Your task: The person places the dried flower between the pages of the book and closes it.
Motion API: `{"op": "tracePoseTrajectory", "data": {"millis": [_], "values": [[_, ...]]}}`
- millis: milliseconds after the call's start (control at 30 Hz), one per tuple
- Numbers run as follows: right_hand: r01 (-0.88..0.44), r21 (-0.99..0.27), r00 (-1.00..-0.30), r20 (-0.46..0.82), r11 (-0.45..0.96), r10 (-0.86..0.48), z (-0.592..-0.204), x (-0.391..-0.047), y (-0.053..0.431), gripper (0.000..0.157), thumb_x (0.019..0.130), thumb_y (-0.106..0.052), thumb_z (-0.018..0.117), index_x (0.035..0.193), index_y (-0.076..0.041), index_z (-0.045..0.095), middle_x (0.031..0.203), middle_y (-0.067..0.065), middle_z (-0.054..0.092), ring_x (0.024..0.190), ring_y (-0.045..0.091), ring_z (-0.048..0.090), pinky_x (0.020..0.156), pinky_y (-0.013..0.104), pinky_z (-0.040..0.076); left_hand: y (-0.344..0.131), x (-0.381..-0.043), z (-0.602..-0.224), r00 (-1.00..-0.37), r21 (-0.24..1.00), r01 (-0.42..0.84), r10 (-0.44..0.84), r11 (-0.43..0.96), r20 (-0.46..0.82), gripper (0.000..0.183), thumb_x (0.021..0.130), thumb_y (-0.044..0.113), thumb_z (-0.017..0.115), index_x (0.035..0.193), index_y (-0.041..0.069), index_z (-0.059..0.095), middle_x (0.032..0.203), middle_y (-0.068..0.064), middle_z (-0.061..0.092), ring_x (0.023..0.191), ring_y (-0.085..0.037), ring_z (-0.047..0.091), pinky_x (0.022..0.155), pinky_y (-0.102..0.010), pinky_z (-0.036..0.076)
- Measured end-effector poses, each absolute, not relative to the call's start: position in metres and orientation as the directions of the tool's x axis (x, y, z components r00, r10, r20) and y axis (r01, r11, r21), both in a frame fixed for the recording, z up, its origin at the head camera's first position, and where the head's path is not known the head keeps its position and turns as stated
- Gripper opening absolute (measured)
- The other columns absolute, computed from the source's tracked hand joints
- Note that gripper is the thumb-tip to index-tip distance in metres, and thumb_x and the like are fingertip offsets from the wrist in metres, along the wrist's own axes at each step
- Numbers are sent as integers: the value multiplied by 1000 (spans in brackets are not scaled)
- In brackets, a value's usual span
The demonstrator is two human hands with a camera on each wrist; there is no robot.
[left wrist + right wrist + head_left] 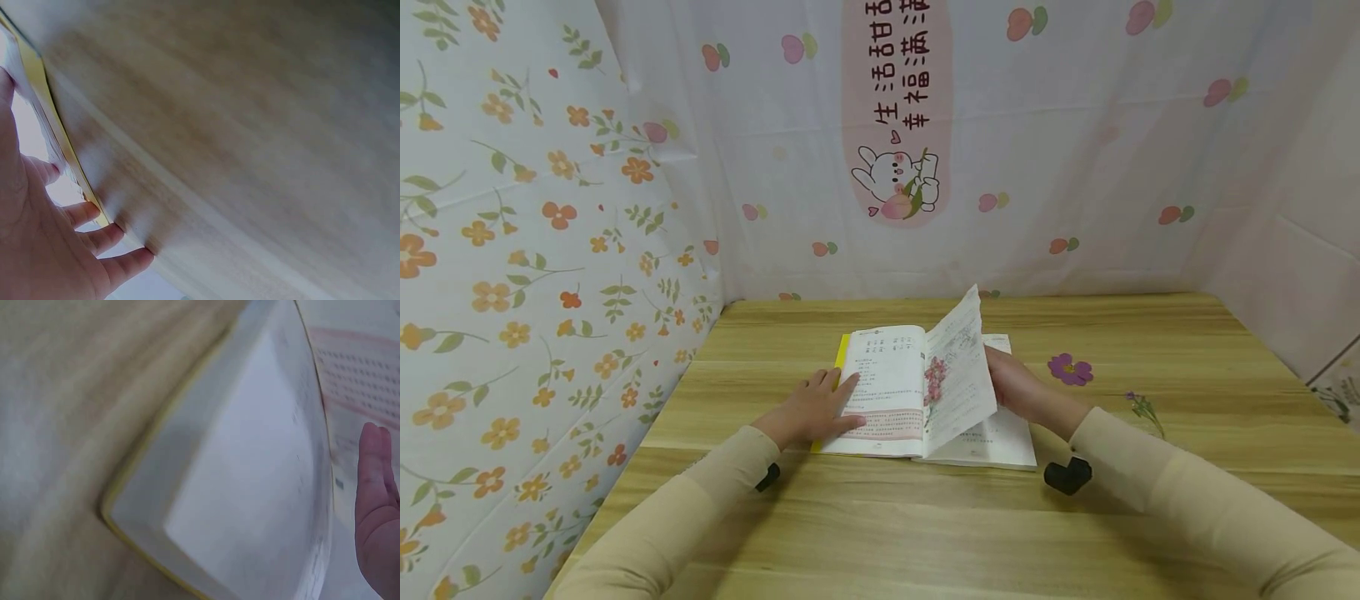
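An open book (880, 375) with a yellow cover edge lies on the table. My left hand (816, 406) rests on its left page with fingers spread; in the left wrist view, some fingertips of that hand (56, 231) reach past the yellow edge onto the wood. A thin, whitish sheet (966, 367) stands raised and tilted near the book's middle, and a pink flower (935, 379) shows on its left side. My right hand (1022, 387) is behind the sheet at its right edge, partly hidden. In the right wrist view the fingers of this hand (375, 487) look straight, beside the printed page.
Right of the book, a purple flower (1070, 369) and a small stemmed sprig (1144, 412) lie on the wooden table (880, 517). Patterned cloth (760, 167) hangs behind the table and along its left side. Black wrist devices (1067, 475) sit below the forearms.
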State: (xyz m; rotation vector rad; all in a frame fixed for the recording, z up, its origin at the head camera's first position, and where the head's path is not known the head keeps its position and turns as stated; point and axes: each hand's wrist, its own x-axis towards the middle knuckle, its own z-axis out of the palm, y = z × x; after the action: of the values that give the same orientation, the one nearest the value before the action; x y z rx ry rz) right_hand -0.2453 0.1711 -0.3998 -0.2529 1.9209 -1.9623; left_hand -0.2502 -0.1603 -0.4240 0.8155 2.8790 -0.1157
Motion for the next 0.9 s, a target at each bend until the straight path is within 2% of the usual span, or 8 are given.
{"op": "tracePoseTrajectory", "data": {"millis": [67, 133, 233, 300, 467, 600, 700, 900], "values": [[117, -992, -906, -129, 56, -404, -403, -241, 164, 53, 106, -40, 34, 141, 0, 38, 103, 11, 63, 88, 18, 64, 74, 33, 53, -160, -250, -424, -841, -28, 527, 516, 849, -164, 81, 95, 64, 43, 155, 12, 25, 150, -23, 30, 136, -40, 30, 102, -56, 35], [61, -990, -903, -108, 125, -415, -406, -237, 157, 56, 106, -35, 38, 149, 0, 29, 120, 20, 59, 100, 25, 63, 83, 37, 52, -160, -251, -424, -841, -25, 525, 513, 851, -173, 82, 95, 65, 42, 155, 13, 23, 150, -23, 29, 136, -40, 29, 103, -56, 34], [-87, -955, -905, -42, 282, -423, -410, -231, 148, 65, 105, -35, 44, 154, -2, 18, 145, 26, 38, 123, 36, 51, 95, 46, 46, -161, -251, -425, -840, -20, 525, 515, 851, -172, 82, 95, 65, 42, 155, 13, 23, 151, -23, 29, 136, -41, 29, 103, -57, 33], [-199, -902, -900, 14, 382, -435, -411, -228, 143, 72, 103, -38, 48, 156, -4, 13, 153, 25, 26, 131, 41, 41, 100, 51, 40, -161, -251, -425, -839, -24, 527, 516, 849, -172, 82, 95, 65, 41, 156, 13, 22, 151, -23, 28, 136, -40, 29, 103, -57, 33], [-421, -728, -853, 114, 542, -509, -414, -223, 134, 84, 98, -42, 56, 156, -7, 7, 160, 20, 6, 143, 39, 18, 108, 55, 26, -160, -251, -425, -837, -38, 533, 520, 845, -170, 82, 94, 65, 41, 156, 13, 23, 151, -23, 29, 136, -41, 30, 103, -57, 34], [-501, -619, -817, 108, 604, -567, -413, -221, 129, 86, 97, -46, 56, 157, -13, 5, 161, 16, -6, 145, 34, 8, 110, 54, 22, -160, -251, -424, -835, -46, 538, 525, 842, -166, 82, 95, 65, 41, 155, 13, 25, 150, -23, 29, 136, -41, 30, 102, -57, 35], [-541, -566, -791, 91, 623, -605, -411, -220, 124, 84, 96, -46, 57, 158, -18, 6, 161, 12, -6, 146, 30, 6, 111, 51, 22, -160, -251, -424, -833, -50, 543, 530, 838, -159, 81, 95, 64, 42, 154, 12, 26, 149, -23, 30, 135, -41, 31, 100, -57, 37], [-681, -426, -687, 89, 596, -721, -412, -221, 116, 78, 97, -46, 55, 157, -15, 15, 161, 15, 0, 146, 35, 0, 113, 54, 14, -161, -252, -425, -836, -71, 538, 521, 840, -172, 77, 96, 57, 49, 153, 8, 30, 151, -22, 28, 136, -41, 29, 101, -58, 36]]}}
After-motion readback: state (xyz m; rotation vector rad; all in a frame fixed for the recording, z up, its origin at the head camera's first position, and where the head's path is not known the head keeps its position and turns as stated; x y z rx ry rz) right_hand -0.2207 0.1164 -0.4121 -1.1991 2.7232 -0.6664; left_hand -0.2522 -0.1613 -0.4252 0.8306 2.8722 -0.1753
